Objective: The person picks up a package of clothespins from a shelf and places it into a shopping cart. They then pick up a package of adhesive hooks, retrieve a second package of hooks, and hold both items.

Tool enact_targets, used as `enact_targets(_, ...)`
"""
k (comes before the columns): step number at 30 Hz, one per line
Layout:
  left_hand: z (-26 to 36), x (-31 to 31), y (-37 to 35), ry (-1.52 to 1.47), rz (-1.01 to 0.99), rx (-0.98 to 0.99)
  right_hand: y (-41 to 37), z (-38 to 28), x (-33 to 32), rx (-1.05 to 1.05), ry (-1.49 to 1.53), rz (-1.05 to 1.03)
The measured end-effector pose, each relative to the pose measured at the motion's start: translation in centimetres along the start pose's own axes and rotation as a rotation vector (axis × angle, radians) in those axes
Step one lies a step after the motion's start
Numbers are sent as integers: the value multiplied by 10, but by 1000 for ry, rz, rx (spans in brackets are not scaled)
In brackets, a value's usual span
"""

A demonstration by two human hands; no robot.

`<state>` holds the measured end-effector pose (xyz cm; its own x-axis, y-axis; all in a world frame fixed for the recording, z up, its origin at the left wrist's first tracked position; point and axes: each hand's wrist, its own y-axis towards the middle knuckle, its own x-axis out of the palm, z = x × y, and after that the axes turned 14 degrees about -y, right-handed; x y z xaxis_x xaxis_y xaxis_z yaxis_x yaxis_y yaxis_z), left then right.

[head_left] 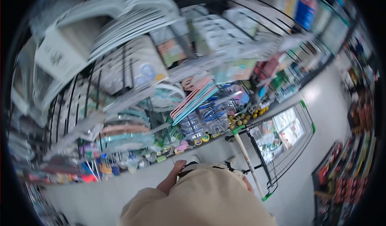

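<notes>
My left hand (pixel 179 166) hangs low beside the waist of my beige top, near a dark strap; nothing can be made out in it, and its fingers are too blurred to read. On the other side only a bit of my right forearm shows past the top, and the hand is hidden. Just right of my body stands a shopping cart (pixel 244 155) with a pale handle and green corners. Inside it lie shiny, clear-wrapped items (pixel 287 127).
Ahead, a shelf rack (pixel 241 57) holds white trays or stools, packaged goods, pink and teal hangers (pixel 195 101) and basins (pixel 124 131). Grey floor tiles (pixel 112 198) run below it. Another stocked shelf (pixel 350 169) stands at the right.
</notes>
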<state>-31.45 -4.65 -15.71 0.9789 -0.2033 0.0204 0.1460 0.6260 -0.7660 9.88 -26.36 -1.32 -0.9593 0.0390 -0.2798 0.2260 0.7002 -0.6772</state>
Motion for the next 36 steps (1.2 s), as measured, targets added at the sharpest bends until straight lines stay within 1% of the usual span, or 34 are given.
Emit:
enact_targets(2,-3,-3,-16,18,62,5,17,-10,-8,0,-71,-45)
enact_targets(4,-24,-11,-18,-183,113,48,32,-22,-13,-4,-133,-84)
enact_targets(8,-44,-11,-39,-299,294,32,64,-51,-21,-31,-245,-160)
enact_targets(10,-61,-15,-41,-284,309,79,80,-68,-22,-52,-300,-202)
enact_targets(14,-72,-10,-66,-331,393,54,102,-95,-14,-92,-384,-273)
enact_targets(16,-84,-7,-71,-203,442,148,110,-109,-8,-114,-419,-306)
enact_targets(17,-90,-4,-73,-227,458,143,115,-116,-4,-126,-438,-323)
enact_targets(19,-94,-1,-76,-377,511,50,121,-128,5,-145,-474,-358)
enact_targets(20,-95,-1,-77,-406,526,48,123,-133,10,-154,-493,-371)
enact_targets(22,-104,-2,-82,-316,494,9,126,-141,21,-167,-524,-399)
enact_targets(24,-121,-2,-78,-352,562,28,129,-152,33,-178,-564,-429)
enact_targets(26,-133,-2,-74,-319,601,56,134,-162,46,-193,-602,-463)
enact_targets(27,-139,-2,-72,-347,621,51,133,-164,52,-190,-616,-468)
enact_targets(29,-149,-5,-70,-282,640,24,136,-170,62,-196,-645,-483)
enact_targets(30,-150,-7,-74,-300,650,16,136,-172,66,-195,-654,-486)
enact_targets(33,-154,-13,-84,-290,637,-22,135,-175,80,-188,-663,-483)
enact_targets(35,-163,-25,-90,-379,587,-114,130,-173,87,-178,-653,-474)
enact_targets(36,-170,-29,-89,-363,575,-123,127,-173,88,-178,-644,-467)
